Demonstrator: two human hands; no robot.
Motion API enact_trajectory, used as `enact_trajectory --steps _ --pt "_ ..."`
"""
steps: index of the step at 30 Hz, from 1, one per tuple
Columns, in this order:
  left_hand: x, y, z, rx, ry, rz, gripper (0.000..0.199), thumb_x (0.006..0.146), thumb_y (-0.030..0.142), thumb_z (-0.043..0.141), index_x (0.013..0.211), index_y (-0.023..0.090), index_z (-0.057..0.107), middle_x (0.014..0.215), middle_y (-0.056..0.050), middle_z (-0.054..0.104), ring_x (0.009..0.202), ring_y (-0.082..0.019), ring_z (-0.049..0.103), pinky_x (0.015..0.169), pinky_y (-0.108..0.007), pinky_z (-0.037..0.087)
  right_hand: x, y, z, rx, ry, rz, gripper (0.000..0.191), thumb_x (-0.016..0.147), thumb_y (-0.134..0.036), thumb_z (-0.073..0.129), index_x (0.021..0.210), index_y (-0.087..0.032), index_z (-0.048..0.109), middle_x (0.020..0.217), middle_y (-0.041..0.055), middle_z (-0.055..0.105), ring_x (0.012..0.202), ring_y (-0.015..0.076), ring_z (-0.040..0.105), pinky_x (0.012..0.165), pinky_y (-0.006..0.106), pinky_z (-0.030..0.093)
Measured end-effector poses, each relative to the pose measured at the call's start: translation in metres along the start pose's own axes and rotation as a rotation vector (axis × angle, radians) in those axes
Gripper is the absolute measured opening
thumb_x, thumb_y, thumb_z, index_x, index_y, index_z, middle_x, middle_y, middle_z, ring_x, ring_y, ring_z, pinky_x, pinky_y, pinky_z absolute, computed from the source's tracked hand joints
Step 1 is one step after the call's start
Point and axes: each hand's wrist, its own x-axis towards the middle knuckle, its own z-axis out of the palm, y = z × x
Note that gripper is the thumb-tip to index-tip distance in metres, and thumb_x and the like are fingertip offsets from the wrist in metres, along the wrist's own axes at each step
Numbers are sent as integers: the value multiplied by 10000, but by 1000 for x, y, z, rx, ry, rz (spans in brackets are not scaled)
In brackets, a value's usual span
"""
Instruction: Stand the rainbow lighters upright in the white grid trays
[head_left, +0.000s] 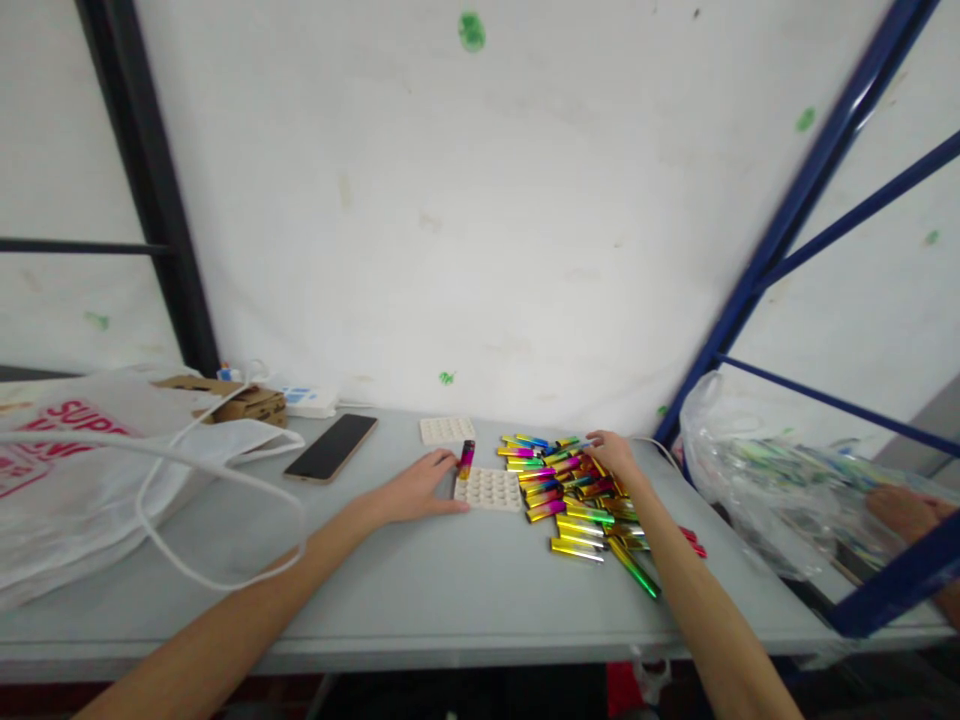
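My left hand [420, 488] rests at the left side of a white tray [491, 492] with rows of round holes. Its thumb lies along the near edge and its fingers bend around the far left corner. One shiny tube [466, 460], which looks like a lighter, stands upright at that corner, purple and gold with a dark top, close to my fingertips. To the right lies a loose pile of similar metallic tubes [566, 485] in gold, green, pink and blue. Over the pile's far right part reaches my right hand [613, 455], fingers outstretched, with nothing visible in them.
Behind the tray lies a second white tray [447, 431]. A phone [332, 447], cardboard box [251, 402], white bag [67, 470] and looping white cable [217, 585] are on the left. Blue frame bars [739, 305] and a clear plastic bag [750, 490] stand right, near another person's hand [904, 512].
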Motion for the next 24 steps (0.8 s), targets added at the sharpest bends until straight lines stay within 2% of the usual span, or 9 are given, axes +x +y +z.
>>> enact_trajectory --steps 3,6,9,13,14,16,19,21,24 --pt "0 -2 1 6 7 4 751 877 730 758 1398 214 593 1496 -167 608 1385 -360 583 1225 -481 448 -7 1 -10 124 55 -14 360 866 -358 743 1160 -175 840 1122 162 845 1035 319 812 907 404 616" --pt "-1 -4 2 15 9 6 764 882 733 755 1423 222 584 1507 -161 603 1400 -359 578 1230 -469 439 -14 -10 -21 474 84 -19 482 820 -504 792 1145 -151 843 1192 172 830 1127 347 788 957 435 618" --pt "-1 -3 1 9 11 8 763 883 737 757 1423 224 591 1502 -161 605 1398 -363 581 1226 -471 445 -22 -37 -29 787 28 -42 539 698 -620 884 993 -169 852 1190 168 827 1164 363 760 988 454 611" --pt "-1 0 -1 4 -9 0 761 886 722 765 1422 209 594 1504 -166 594 1393 -363 581 1235 -488 438 -40 -91 -28 985 -48 -124 536 785 -699 822 995 -208 771 1141 140 826 1026 289 765 817 378 625" --pt "-1 1 -1 5 -12 -2 762 887 719 766 1423 205 593 1508 -169 591 1396 -367 577 1237 -492 436 -47 -104 -24 1052 -74 -138 530 808 -710 803 1012 -228 716 1123 124 826 974 264 764 754 347 620" --pt "-1 3 -1 6 -18 -5 763 891 714 765 1424 197 593 1517 -178 583 1401 -376 569 1239 -497 434 -60 -126 -10 1142 -154 -156 541 844 -741 759 1060 -270 600 915 51 809 756 209 729 619 297 579" --pt "-1 3 -1 3 -20 -8 771 891 708 771 1430 189 589 1522 -187 578 1414 -377 559 1245 -497 427 -77 -144 21 1088 -236 -202 546 906 -798 638 1061 -289 516 560 -96 562 418 126 456 417 217 361" --pt "-2 4 0 -9 -10 3 764 888 702 781 1429 196 593 1513 -181 588 1413 -371 561 1247 -498 423 -85 -147 41 1032 -275 -209 557 895 -811 631 1048 -288 516 516 -135 429 381 102 331 395 203 263" --pt "-2 5 -1 -35 6 23 740 884 684 798 1413 202 610 1492 -172 609 1396 -374 577 1241 -496 430 -91 -146 59 984 -295 -223 532 908 -786 635 1041 -275 570 540 -117 412 426 113 360 429 215 288"
